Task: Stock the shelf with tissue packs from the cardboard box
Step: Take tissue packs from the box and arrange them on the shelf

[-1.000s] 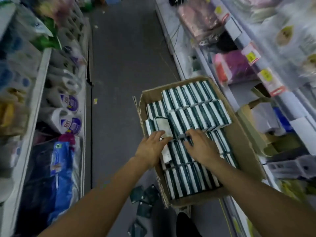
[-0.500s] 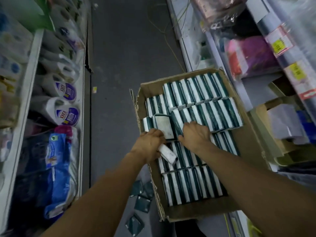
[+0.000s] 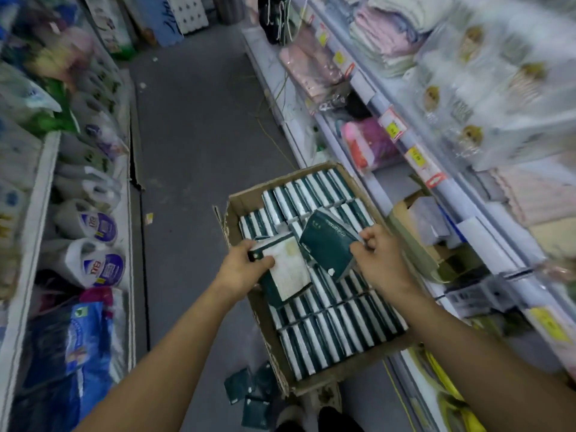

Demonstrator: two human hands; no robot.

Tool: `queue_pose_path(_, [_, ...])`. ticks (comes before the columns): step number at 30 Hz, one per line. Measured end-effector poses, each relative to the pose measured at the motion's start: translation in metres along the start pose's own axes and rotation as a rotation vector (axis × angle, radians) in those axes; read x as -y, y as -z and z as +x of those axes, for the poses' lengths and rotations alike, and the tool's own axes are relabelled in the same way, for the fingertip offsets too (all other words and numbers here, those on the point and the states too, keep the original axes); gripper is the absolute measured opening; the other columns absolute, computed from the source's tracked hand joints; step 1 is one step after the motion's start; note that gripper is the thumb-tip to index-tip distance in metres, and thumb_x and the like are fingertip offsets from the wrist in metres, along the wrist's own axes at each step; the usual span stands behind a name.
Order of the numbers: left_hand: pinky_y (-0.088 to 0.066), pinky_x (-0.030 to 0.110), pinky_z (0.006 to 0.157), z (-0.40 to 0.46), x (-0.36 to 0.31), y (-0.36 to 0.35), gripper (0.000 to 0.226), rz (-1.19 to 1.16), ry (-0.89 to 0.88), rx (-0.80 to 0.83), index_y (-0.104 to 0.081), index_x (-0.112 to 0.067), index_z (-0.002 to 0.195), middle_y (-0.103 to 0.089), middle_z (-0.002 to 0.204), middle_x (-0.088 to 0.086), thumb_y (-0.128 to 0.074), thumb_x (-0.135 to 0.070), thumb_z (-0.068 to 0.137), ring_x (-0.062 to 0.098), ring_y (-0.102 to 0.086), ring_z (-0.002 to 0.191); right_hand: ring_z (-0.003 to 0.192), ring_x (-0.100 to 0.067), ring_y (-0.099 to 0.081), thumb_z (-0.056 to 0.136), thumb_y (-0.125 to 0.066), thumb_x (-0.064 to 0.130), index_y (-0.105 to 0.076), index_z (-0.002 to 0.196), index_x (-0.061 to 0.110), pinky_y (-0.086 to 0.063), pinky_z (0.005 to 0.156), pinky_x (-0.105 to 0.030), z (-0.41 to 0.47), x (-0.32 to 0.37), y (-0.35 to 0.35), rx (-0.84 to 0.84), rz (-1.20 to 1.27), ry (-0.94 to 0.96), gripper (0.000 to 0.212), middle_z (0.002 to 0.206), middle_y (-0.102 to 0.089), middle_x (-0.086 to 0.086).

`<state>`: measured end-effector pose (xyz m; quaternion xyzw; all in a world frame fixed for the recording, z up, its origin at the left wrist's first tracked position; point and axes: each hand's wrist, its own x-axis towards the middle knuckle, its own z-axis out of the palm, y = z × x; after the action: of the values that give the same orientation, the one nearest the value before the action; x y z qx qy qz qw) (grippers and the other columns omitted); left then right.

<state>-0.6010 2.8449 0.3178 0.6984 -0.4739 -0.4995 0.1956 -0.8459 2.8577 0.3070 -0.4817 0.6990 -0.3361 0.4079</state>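
An open cardboard box (image 3: pixel 240 202) stands on the aisle floor beside the right-hand shelf (image 3: pixel 371 185). It is packed with rows of green-and-white tissue packs (image 3: pixel 336 328) standing on edge. My left hand (image 3: pixel 241 269) grips one tissue pack (image 3: pixel 288 269), its pale face up, lifted above the rows. My right hand (image 3: pixel 381 258) grips a second tissue pack (image 3: pixel 328 243) by its right end, dark green face up and tilted, also raised above the box.
Several loose green packs (image 3: pixel 246 391) lie on the floor in front of the box. The left shelving (image 3: pixel 46 188) holds detergent jugs and bagged goods. The right shelving holds towels, boxes and price tags (image 3: pixel 392 124). Grey aisle floor (image 3: pixel 199 126) runs ahead.
Both hands have lifted out of the rows, each with a pack. The left hand's pack has come up and turned its pale face up; the right hand has pulled a dark green pack free.
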Motion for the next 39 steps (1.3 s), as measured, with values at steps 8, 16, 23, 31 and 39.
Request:
queue_pose_path(8, [-0.061,0.047,0.074,-0.060,-0.064,0.007,0.039,-0.122,-0.313,0.087,-0.064,-0.042,0.120,-0.066,0.113,0.004,-0.058,-0.011,0.097,0.023,-0.068,0.087,0.069,-0.015,-0.065,0.097,-0.052,0.004,-0.059,0.098,0.013,-0.058,0.051,-0.030,-0.094,0.056,0.078,-0.251,0.392,0.028,0.011,0.082,-0.064,-0.001])
queue_pose_path(16, [-0.054,0.024,0.054,-0.120,-0.137,-0.008,0.031,-0.222,-0.523,0.218,-0.066,-0.035,0.117,-0.062,0.118,0.007,-0.059,-0.012,0.098,0.002,-0.066,0.067,0.050,-0.019,-0.058,0.099,-0.048,0.003,-0.065,0.096,0.018,-0.056,0.043,-0.032,-0.159,0.094,0.131,-0.406,0.511,0.143,0.023,0.081,-0.057,-0.015])
queue_pose_path(23, [-0.049,0.016,0.047,-0.175,-0.210,-0.039,0.032,-0.281,-0.707,0.319,-0.061,-0.022,0.124,-0.063,0.099,0.000,-0.058,-0.005,0.097,-0.001,-0.061,0.051,0.072,-0.020,-0.066,0.080,-0.077,0.008,-0.066,0.105,0.016,-0.057,0.054,-0.036,-0.197,0.125,0.193,-0.482,0.403,0.292,0.028,0.104,-0.070,-0.005])
queue_pose_path(31, [-0.058,0.028,0.057,-0.214,-0.299,-0.101,0.031,-0.390,-0.856,0.450,-0.066,-0.026,0.119,-0.059,0.117,0.008,-0.062,-0.008,0.094,0.011,-0.069,0.082,0.079,-0.009,-0.063,0.083,-0.073,0.005,-0.067,0.102,0.019,-0.059,0.058,-0.030,-0.238,0.143,0.301,-0.744,0.261,0.491,0.025,0.099,-0.070,0.002])
queue_pose_path(39, [-0.059,0.028,0.058,-0.229,-0.356,-0.187,0.033,-0.414,-0.908,0.526,-0.062,-0.022,0.123,-0.060,0.113,-0.005,-0.059,-0.005,0.096,0.011,-0.066,0.089,0.104,-0.012,-0.057,0.085,-0.073,0.017,-0.064,0.106,0.031,-0.045,0.086,-0.031,-0.249,0.077,0.429,-0.996,-0.234,0.288,0.027,0.113,-0.063,0.010])
